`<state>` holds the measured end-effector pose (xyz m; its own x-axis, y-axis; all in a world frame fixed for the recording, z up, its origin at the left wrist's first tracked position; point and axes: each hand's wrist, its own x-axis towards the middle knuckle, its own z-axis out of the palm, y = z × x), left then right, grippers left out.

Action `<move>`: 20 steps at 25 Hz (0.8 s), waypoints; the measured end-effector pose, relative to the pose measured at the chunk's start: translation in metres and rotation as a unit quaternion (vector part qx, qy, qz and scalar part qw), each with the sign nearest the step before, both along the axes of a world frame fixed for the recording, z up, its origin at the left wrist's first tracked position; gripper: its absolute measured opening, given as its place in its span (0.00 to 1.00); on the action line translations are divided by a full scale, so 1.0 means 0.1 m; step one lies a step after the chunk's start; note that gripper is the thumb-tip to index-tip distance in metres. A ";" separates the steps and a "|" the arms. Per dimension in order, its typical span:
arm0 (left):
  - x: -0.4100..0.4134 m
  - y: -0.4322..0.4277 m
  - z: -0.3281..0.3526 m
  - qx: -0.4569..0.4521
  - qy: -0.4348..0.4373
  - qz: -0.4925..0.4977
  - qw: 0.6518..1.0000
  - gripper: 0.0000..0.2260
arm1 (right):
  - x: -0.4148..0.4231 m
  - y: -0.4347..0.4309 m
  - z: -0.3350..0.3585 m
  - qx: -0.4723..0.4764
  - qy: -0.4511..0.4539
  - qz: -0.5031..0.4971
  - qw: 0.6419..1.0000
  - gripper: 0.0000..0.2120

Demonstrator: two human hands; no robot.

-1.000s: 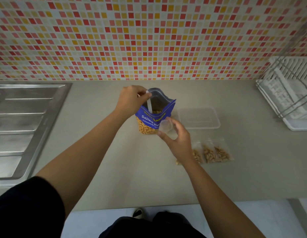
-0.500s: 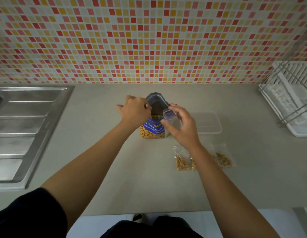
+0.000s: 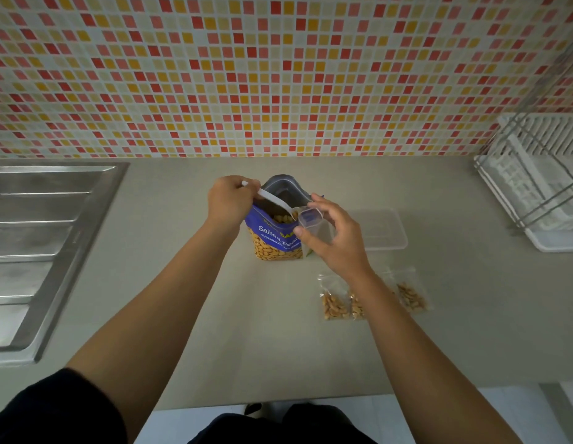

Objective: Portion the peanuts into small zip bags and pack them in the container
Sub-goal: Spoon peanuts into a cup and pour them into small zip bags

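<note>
A blue bag of salted peanuts (image 3: 275,237) stands open in the middle of the counter. My left hand (image 3: 229,200) holds a white plastic spoon (image 3: 274,201) whose bowl reaches over the bag's mouth to the small zip bag. My right hand (image 3: 335,238) holds a small clear zip bag (image 3: 312,222) open, right beside the peanut bag. Three filled small bags of peanuts (image 3: 335,302) lie on the counter to the right, partly hidden by my right forearm. A clear plastic container (image 3: 386,229) sits behind my right hand.
A steel sink drainboard (image 3: 45,238) fills the left side. A white dish rack with wire frame (image 3: 535,184) stands at the right. The tiled wall (image 3: 278,75) runs along the back. The counter's front edge (image 3: 278,402) is near my body.
My left hand has lifted the spoon out of the peanut bag and brought its bowl over to the small bag. My right hand has kept the small bag open beside the bag's mouth.
</note>
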<state>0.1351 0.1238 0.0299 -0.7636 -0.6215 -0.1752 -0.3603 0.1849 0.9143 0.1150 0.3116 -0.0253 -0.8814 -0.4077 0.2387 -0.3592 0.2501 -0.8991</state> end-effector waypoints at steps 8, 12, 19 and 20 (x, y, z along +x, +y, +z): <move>0.04 -0.25 0.02 0.076 -0.001 0.058 0.995 0.10 | 0.05 -0.03 0.11 -0.045 0.031 -0.123 0.991 0.22; 0.07 -0.37 0.05 0.090 -0.007 0.070 0.993 0.11 | 0.03 -0.08 0.21 0.030 0.068 -0.132 0.988 0.25; 0.08 -0.50 0.17 0.116 -0.008 0.077 0.990 0.11 | -0.07 -0.26 0.29 0.153 0.090 -0.108 0.978 0.29; 0.06 -0.52 0.20 0.118 -0.007 0.077 0.990 0.11 | -0.09 -0.27 0.30 0.163 0.088 -0.107 0.977 0.29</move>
<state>0.1416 0.0717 0.0500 -0.6599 -0.6701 -0.3399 -0.3806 -0.0920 0.9202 0.1063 0.2844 0.0048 -0.9118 -0.2986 0.2819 -0.4090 0.5986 -0.6887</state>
